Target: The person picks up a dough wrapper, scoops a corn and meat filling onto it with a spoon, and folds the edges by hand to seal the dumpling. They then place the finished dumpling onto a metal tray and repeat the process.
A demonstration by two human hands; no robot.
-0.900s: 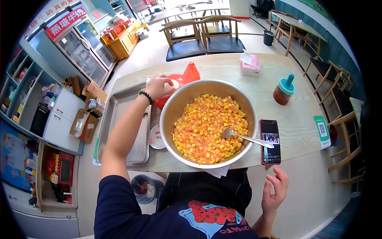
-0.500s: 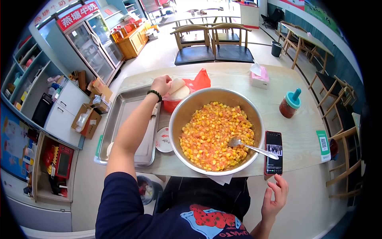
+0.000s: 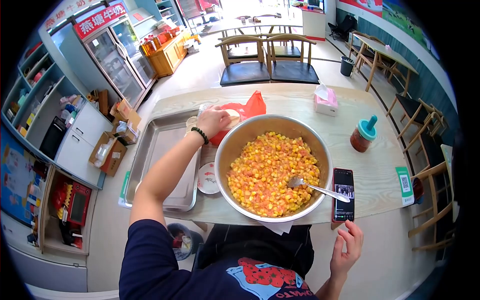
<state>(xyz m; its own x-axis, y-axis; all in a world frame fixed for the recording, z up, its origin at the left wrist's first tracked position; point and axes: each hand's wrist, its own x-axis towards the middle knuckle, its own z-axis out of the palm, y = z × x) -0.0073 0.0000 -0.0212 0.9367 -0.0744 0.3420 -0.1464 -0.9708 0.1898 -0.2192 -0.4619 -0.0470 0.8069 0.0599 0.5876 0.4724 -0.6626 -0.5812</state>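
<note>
My left hand reaches past the big metal bowl and rests on a stack of round white wrappers in a red plastic bag. Whether the fingers hold a wrapper I cannot tell. The bowl is full of yellow corn and orange filling, and a metal spoon lies in it with its handle over the right rim. My right hand hangs below the table's front edge, fingers apart, holding nothing, just under a phone.
A steel tray lies left of the bowl, a small white dish between them. A tissue box, a red jar with a teal lid and a green QR card sit on the table. Two chairs stand behind.
My left hand has come a little nearer and lower onto the wrappers in the red bag. My right hand has stayed below the table edge.
</note>
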